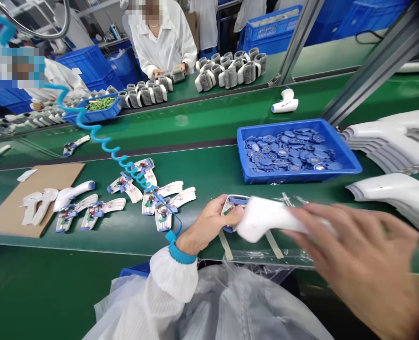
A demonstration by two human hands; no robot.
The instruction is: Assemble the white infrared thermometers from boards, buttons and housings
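Observation:
My left hand (209, 222), with a blue wrist strap (183, 252) at its cuff, grips an open thermometer-gun half (235, 202) with blue parts inside. Motion blurs my right hand (358, 255), whose fingers are closed on the handle of a white thermometer-gun shell (260, 219). The shell is held in front of the open half and hides part of it; I cannot tell whether the two touch. To the left lie several open halves (163, 215) showing green boards and red wires. A white shell stack (397, 198) is nearest my right hand.
A blue bin (301, 177) of small blue parts stands behind my hands. Cardboard (4, 212) with white shells lies at the left. A coiled blue cord (105, 144) runs to my wrist. Metal posts (297, 42) rise ahead; a co-worker (166, 35) sits across the conveyor (202, 118).

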